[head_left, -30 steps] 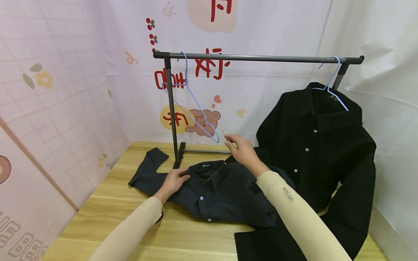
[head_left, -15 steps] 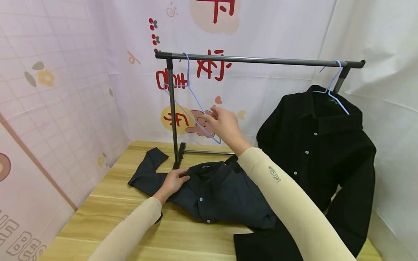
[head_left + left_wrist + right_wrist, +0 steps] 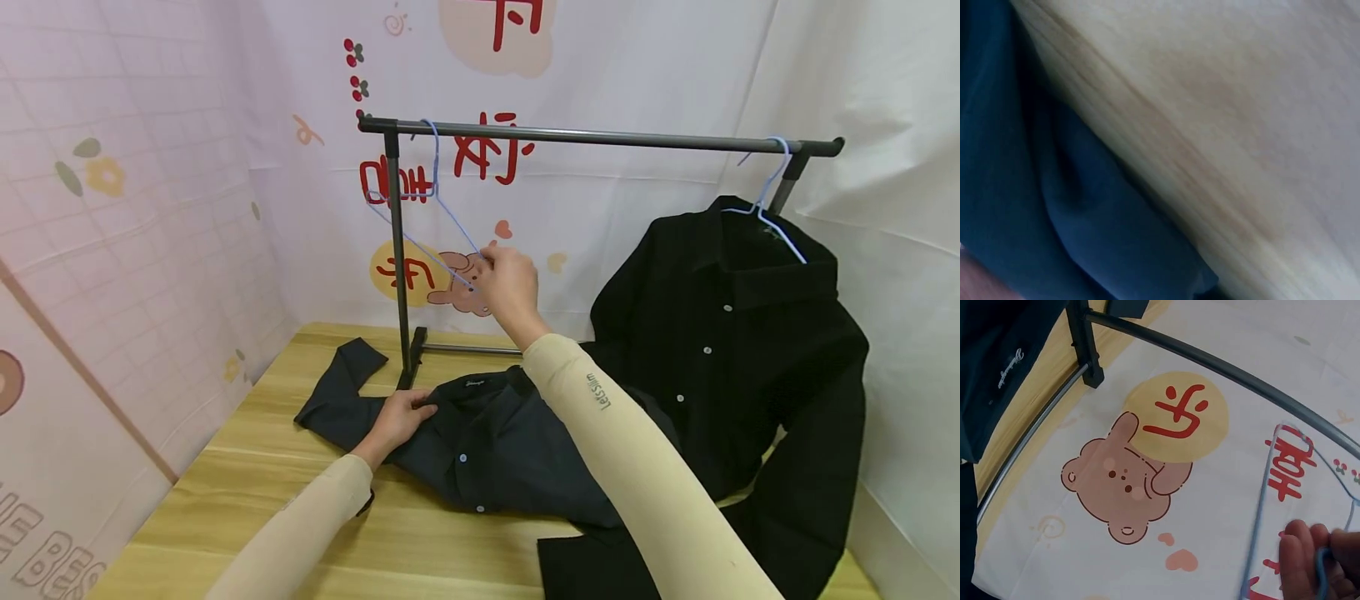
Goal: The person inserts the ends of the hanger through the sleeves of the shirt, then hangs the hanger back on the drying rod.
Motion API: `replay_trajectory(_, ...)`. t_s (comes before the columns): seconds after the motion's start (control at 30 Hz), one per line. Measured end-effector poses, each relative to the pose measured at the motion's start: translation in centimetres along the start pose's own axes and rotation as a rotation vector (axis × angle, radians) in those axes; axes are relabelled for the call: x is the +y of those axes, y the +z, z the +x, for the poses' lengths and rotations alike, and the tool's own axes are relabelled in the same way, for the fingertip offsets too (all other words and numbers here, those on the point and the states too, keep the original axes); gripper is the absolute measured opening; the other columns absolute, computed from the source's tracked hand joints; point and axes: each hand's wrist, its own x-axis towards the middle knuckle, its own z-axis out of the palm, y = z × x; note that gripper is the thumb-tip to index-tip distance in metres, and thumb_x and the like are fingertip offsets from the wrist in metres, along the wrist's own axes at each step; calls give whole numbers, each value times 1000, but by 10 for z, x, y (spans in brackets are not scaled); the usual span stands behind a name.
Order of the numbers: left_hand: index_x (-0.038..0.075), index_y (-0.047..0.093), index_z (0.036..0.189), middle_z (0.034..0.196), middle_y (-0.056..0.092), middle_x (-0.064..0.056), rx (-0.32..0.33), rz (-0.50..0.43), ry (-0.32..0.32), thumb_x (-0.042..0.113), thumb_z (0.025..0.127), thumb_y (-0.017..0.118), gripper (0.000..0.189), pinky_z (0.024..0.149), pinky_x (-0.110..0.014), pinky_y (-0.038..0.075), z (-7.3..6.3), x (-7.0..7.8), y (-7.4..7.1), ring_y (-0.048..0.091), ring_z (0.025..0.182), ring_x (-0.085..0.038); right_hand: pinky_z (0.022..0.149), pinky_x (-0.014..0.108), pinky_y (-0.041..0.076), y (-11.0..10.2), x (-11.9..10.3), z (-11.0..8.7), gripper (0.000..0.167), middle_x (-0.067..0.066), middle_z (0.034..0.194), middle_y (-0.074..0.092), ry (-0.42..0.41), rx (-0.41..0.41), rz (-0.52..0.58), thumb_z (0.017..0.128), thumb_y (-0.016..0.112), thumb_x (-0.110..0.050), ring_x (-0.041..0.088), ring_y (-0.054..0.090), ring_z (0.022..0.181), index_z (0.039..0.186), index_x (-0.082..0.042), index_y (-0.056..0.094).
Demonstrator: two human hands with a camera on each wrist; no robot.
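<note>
My right hand (image 3: pixel 512 287) grips the side of a light blue clothes hanger (image 3: pixel 457 218). The hanger's hook sits over the rack bar near its left end. From the right wrist, the fingers (image 3: pixel 1297 559) are curled round the blue wire (image 3: pixel 1252 544). A dark navy button-up shirt (image 3: pixel 525 475) lies on the table with its collar toward the rack. My left hand (image 3: pixel 397 421) pinches it beside the collar, with the thumb on top. Folds of the shirt (image 3: pixel 1122 219) fill the lower left of the left wrist view.
A black metal clothes rack (image 3: pixel 600 136) stands on the wooden table (image 3: pixel 247 500). A black shirt (image 3: pixel 660 325) hangs from its right end on another blue hanger (image 3: pixel 765 187). One navy sleeve (image 3: pixel 337 387) lies near the rack's left foot. A printed white cloth (image 3: pixel 637 67) hangs behind.
My right hand has moved up and left from above the shirt to the hanger and now grips it. The hanger has tilted slightly. The left hand stays on the shirt.
</note>
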Motion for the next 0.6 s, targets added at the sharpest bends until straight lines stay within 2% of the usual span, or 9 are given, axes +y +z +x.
replay_trajectory(0.2, 10, 70, 125, 119, 69, -10, 1, 23, 0, 9, 96, 65, 29, 97, -48, 47, 2, -1, 1, 63, 112, -30, 69, 35, 52, -12, 6, 4, 24, 12, 104, 74, -67, 120, 68, 102, 57, -11, 24, 71, 86, 118, -2, 72)
replay_trajectory(0.33, 8, 69, 126, 121, 68, -11, -6, 34, 13, 9, 96, 65, 30, 98, -47, 47, 3, 1, 1, 62, 114, -31, 77, 36, 54, -25, 15, 7, 23, 10, 100, 75, -119, 217, 64, 101, 57, -9, 23, 72, 91, 115, -1, 73)
replay_trajectory(0.47, 8, 68, 127, 123, 68, -11, -10, 30, 8, 9, 96, 65, 31, 99, -47, 46, 3, 2, 1, 61, 116, -31, 80, 39, 55, -38, 30, 8, 22, 12, 97, 74, -171, 292, 44, 100, 57, -7, 25, 71, 88, 114, 1, 73)
replay_trajectory(0.6, 8, 67, 130, 126, 66, -12, -7, 22, -8, 11, 97, 64, 32, 100, -48, 45, 2, 3, 1, 60, 118, -32, 78, 42, 55, -47, 54, 5, 22, 14, 99, 73, -269, 354, -5, 100, 57, -6, 28, 70, 88, 114, 2, 72)
